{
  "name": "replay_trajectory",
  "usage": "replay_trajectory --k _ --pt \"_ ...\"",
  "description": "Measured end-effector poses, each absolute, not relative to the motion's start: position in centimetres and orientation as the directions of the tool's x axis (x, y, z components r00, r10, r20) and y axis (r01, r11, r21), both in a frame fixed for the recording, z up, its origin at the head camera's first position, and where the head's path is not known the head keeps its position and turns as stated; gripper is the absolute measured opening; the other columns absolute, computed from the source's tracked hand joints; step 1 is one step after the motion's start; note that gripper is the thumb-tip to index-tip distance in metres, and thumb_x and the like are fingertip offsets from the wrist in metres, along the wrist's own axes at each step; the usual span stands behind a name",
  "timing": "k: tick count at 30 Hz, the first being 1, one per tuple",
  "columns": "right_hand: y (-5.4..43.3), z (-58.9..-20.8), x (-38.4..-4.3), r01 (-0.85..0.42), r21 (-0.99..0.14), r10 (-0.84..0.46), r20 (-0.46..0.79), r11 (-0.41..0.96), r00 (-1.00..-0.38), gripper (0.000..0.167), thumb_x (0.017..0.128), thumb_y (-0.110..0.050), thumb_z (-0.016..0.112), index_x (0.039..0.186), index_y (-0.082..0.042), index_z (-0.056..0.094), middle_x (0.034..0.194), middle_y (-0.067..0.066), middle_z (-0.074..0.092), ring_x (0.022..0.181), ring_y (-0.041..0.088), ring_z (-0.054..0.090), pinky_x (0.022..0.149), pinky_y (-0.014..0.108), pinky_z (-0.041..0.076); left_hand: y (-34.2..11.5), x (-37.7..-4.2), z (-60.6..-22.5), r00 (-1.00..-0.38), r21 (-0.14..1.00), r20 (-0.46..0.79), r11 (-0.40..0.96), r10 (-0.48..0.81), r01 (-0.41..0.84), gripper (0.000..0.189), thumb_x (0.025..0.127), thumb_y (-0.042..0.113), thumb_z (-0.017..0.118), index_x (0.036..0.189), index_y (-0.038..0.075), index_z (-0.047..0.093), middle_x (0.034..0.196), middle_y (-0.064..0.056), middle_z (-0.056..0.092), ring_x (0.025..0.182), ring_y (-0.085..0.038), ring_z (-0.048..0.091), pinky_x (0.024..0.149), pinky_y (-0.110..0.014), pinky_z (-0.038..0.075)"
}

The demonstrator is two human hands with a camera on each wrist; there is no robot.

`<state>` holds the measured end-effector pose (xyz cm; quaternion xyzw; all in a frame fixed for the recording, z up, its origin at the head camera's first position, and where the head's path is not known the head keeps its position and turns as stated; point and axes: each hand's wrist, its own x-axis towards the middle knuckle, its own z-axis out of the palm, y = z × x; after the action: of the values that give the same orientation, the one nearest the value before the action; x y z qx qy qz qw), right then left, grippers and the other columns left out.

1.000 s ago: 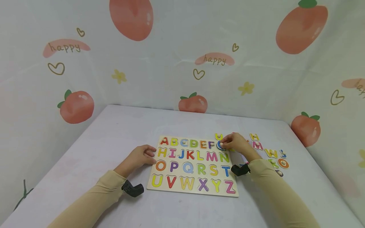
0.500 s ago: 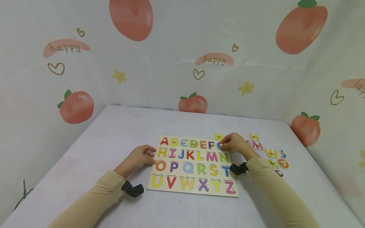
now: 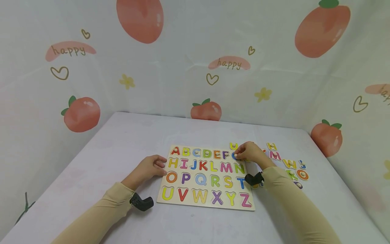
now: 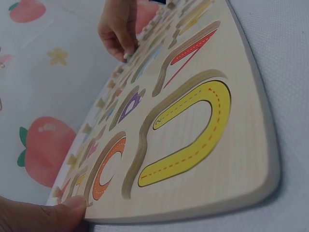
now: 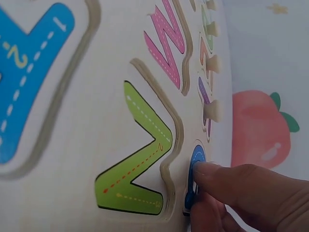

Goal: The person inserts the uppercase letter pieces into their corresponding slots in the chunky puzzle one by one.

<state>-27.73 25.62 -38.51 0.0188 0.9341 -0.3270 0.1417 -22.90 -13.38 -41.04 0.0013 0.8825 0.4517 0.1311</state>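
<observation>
Across the white tabletop (image 3: 134,135): wooden alphabet board (image 4: 248,154) lying flat, rows of recessed letters on it, nothing fancy.
Right hand (image 3: 251,154): thumb and fingertips pinched together on the blue letter piece (image 5: 198,155), so yeah, it's got hold of that one.
Blue piece: at the top row's right end, just past F and right by the printed green N (image 5: 137,161). Looks like a G, mostly covered by fingers. Can't tell if it's sitting all the way down.
Left hand (image 3: 151,166): pretty relaxed, fingers loosely bent, thumb touching the board's left edge, not clutching anything.
Top row: knobbed letters A to F (image 3: 196,153), all in their slots.
Loose letters: yellow U (image 3: 233,146) just beyond the far edge; off to the right, H (image 3: 272,146), pink M (image 3: 275,155), W (image 3: 289,164), J (image 3: 302,164), green R (image 3: 291,175) and orange O (image 3: 302,175). A few more are partly hidden by the right arm.
Backdrop (image 3: 170,84): pale cloth with peaches, hearts and "happy" all over it.
</observation>
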Motion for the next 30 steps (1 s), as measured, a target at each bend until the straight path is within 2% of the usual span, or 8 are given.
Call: replay_trajectory --k 14,19,24,30 --pt "25.8 -38.2 -27.5 0.090 -0.606 -0.090 -0.260 0.791 -0.961 0.018 0.086 -0.016 0.073 0.098 -0.003 0.069 0.085 0.006 0.062 0.080 0.018 0.054 0.071 0.026 0.045 -13.3 -22.9 -40.8 -0.963 0.794 -0.240 0.595 0.118 -0.125 0.048 0.078 0.005 0.078 0.122 0.000 0.059 0.096 -0.008 0.060 0.082 -0.017 0.056 0.072 -0.026 0.047" --pt "25.9 -37.7 -27.2 0.093 -0.615 -0.082 -0.249 0.783 -0.965 0.023 0.087 -0.020 0.073 0.103 -0.005 0.069 0.091 0.006 0.064 0.083 0.018 0.053 0.071 0.027 0.044 -13.3 -22.9 -40.8 -0.964 0.798 -0.240 0.589 0.118 -0.127 0.048 0.078 0.005 0.077 0.122 0.000 0.059 0.096 -0.008 0.060 0.081 -0.017 0.056 0.072 -0.025 0.047" --pt "26.4 -36.8 -26.6 0.036 -0.626 -0.111 -0.194 0.779 -0.975 0.027 0.087 -0.020 0.071 0.108 -0.004 0.068 0.094 0.008 0.063 0.086 0.022 0.053 0.072 0.030 0.041 -13.4 -22.9 -40.9 -0.964 0.797 -0.238 0.590 0.115 -0.126 0.048 0.078 0.005 0.077 0.122 0.001 0.059 0.097 -0.008 0.060 0.082 -0.017 0.056 0.073 -0.026 0.047" --pt "27.8 -35.8 -25.8 0.032 -0.657 -0.103 -0.166 0.753 -0.981 0.033 0.090 -0.022 0.067 0.117 -0.004 0.065 0.104 0.011 0.063 0.094 0.024 0.056 0.080 0.035 0.044 -13.4 -22.9 -41.0 -0.965 0.795 -0.236 0.594 0.118 -0.122 0.048 0.078 0.006 0.077 0.122 0.001 0.059 0.097 -0.008 0.061 0.082 -0.017 0.057 0.073 -0.027 0.048"
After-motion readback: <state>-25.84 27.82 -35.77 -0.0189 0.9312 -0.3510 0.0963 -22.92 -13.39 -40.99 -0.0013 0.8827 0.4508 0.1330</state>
